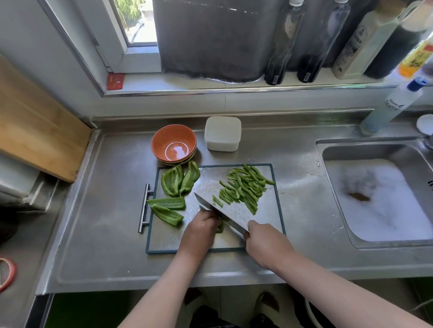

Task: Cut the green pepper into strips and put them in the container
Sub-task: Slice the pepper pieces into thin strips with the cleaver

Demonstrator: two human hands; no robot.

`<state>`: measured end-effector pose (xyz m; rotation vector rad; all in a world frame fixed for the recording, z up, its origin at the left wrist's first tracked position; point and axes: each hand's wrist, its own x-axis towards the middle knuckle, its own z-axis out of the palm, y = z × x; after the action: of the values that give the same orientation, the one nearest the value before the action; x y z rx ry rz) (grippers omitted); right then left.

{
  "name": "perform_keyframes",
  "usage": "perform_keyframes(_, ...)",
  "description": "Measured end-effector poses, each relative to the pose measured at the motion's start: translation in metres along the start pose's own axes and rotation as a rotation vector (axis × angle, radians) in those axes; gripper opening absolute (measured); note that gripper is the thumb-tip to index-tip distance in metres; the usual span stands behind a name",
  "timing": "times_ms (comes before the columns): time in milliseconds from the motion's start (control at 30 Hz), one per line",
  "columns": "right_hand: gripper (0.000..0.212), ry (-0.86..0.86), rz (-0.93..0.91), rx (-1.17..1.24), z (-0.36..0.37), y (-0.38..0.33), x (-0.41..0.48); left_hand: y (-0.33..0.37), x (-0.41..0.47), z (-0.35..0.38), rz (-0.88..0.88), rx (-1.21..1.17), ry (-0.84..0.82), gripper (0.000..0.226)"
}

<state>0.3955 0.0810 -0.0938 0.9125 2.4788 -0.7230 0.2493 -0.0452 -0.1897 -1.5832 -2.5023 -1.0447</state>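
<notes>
A steel cutting board point(164, 239) with a dark rim lies on the counter. Several uncut green pepper pieces point(178, 181) rest on its left side, and a heap of cut strips point(244, 187) lies at its upper right. My left hand point(201, 229) holds down a small pepper piece point(220, 227), fingers curled over it. My right hand point(262, 239) grips the handle of a broad cleaver point(225, 208), whose blade stands against my left fingers. An empty orange bowl point(173, 144) and a lidded white container point(222, 133) sit behind the board.
A sink point(377, 198) filled with white foam lies to the right. Bottles point(349, 39) line the window sill, and a spray bottle point(393, 104) stands by the tap. A wooden board point(25, 116) leans at the left wall. A bar handle point(144, 207) sticks out from the cutting board's left edge.
</notes>
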Motion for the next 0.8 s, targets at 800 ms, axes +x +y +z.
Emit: perform_keyframes(800,0.010,-0.036,0.003,-0.036,0.001,-0.016,0.030,-0.004,-0.014,0.007,0.148,0.125,-0.097,0.010)
